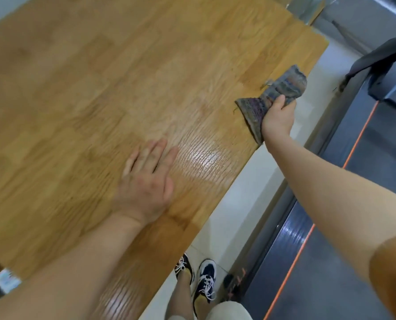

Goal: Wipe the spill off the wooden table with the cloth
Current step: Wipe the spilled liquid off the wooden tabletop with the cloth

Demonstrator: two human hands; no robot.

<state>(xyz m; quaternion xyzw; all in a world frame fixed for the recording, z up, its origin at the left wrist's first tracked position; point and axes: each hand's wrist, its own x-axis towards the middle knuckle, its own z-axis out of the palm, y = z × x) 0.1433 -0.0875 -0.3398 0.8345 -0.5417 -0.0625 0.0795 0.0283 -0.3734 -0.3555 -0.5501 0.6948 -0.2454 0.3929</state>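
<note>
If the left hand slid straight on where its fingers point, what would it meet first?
Nothing, as far as I can tell: the left hand would cross only bare table; the cloth lies off to its right.

I see my left grip flat, palm down, fingers straight and slightly spread, left forearm bare, right arm stretched forward, right grip clenched round the cloth
</note>
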